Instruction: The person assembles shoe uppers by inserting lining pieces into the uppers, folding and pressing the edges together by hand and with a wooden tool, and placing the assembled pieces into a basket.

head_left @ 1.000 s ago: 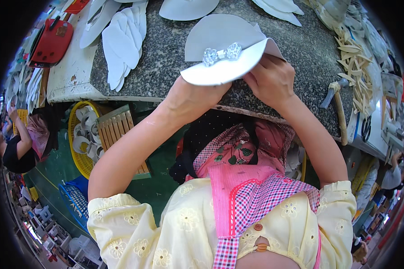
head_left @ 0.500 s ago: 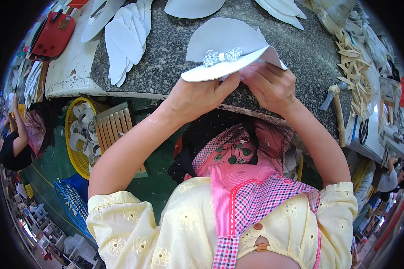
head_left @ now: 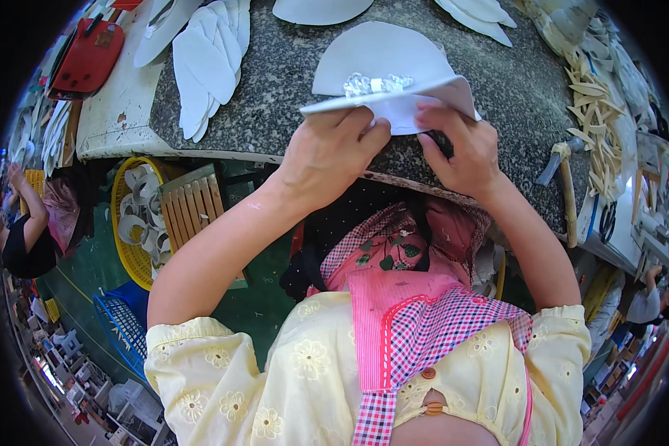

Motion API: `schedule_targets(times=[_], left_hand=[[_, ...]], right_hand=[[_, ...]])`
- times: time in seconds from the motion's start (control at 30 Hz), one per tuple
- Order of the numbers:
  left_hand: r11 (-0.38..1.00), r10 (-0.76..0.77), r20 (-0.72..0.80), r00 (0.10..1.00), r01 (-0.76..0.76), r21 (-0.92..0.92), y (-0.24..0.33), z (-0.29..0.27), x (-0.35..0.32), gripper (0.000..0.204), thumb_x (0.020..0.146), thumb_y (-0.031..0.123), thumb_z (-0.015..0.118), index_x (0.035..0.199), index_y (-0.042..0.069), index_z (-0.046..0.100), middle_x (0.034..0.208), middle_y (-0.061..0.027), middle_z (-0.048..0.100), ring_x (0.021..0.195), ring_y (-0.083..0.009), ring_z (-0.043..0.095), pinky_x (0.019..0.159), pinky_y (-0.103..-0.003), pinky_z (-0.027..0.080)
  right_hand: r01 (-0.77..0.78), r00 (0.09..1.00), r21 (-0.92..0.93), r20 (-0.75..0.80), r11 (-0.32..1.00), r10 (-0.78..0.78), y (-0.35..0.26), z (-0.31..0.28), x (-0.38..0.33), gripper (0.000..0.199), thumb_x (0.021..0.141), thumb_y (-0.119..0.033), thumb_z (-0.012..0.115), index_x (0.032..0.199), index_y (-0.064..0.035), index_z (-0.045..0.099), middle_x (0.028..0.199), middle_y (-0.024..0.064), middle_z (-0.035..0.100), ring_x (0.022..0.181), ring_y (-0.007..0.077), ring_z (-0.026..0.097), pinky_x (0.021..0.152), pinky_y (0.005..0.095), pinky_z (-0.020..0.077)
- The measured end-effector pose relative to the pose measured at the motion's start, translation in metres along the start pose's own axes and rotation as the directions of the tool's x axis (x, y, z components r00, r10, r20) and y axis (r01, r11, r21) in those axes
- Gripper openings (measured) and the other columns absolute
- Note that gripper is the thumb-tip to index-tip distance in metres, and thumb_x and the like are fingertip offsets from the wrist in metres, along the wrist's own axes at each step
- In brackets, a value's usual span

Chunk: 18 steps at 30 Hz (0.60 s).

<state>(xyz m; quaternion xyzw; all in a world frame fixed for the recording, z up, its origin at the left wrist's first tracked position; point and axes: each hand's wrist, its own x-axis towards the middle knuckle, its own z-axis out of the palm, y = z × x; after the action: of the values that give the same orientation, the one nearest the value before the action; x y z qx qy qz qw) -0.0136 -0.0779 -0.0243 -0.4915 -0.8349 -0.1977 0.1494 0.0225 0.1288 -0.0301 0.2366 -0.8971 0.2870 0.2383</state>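
A white shoe upper (head_left: 383,52), curved and bent, with a glittering bow-shaped ornament (head_left: 377,85) on its front, is held up over the near edge of the stone-topped table. My left hand (head_left: 336,145) is closed on its lower left edge, fingers underneath and thumb tucked near the middle. At the right edge, my right hand (head_left: 461,145) has bent fingers against the upper's inner side, with the thumb lower down and apart from them. The fingertips beneath the upper are partly hidden. Between the hands, a pale inner flap shows below the brim-like edge.
White cut pieces (head_left: 204,70) lie stacked at left on the speckled table (head_left: 282,82), with more at its far edge. A hammer (head_left: 565,178) and beige pieces (head_left: 595,111) are at right. Below left stand a yellow basket (head_left: 119,223) and a slatted wooden board (head_left: 193,208).
The upper has tilted, turning more of its underside toward me. My right hand has shifted right and away from the left, and its thumb has come into view. The left hand has turned slightly.
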Motion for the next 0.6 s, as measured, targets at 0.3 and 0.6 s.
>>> schedule_targets(times=[0.3, 0.6], left_hand=[[1.000, 0.021, 0.082, 0.996, -0.023, 0.018, 0.006, -0.008, 0.008, 0.022, 0.063, 0.005, 0.055, 0.085, 0.007, 0.054, 0.099, -0.0064, 0.054, 0.085, -0.0227, 0.054, 0.074, -0.033, 0.043], [0.917, 0.090, 0.168, 0.982, -0.148, 0.370, 0.017, 0.003, 0.006, 0.042, 0.069, 0.013, 0.051, 0.108, 0.002, 0.053, 0.108, -0.0063, 0.056, 0.079, -0.0135, 0.051, 0.060, -0.025, 0.038]], right_hand=[[0.465, 0.866, -0.079, 0.245, 0.882, -0.435, 0.004, -0.009, 0.008, 0.022, 0.061, -0.011, 0.057, 0.082, -0.0061, 0.055, 0.080, 0.0042, 0.058, 0.080, 0.0186, 0.057, 0.062, 0.0286, 0.0489], [0.248, 0.920, -0.139, 0.345, 0.959, -0.188, 0.001, -0.016, 0.001, 0.036, 0.064, -0.001, 0.056, 0.100, -0.0007, 0.055, 0.098, 0.0100, 0.057, 0.092, 0.0253, 0.055, 0.070, 0.0324, 0.0488]])
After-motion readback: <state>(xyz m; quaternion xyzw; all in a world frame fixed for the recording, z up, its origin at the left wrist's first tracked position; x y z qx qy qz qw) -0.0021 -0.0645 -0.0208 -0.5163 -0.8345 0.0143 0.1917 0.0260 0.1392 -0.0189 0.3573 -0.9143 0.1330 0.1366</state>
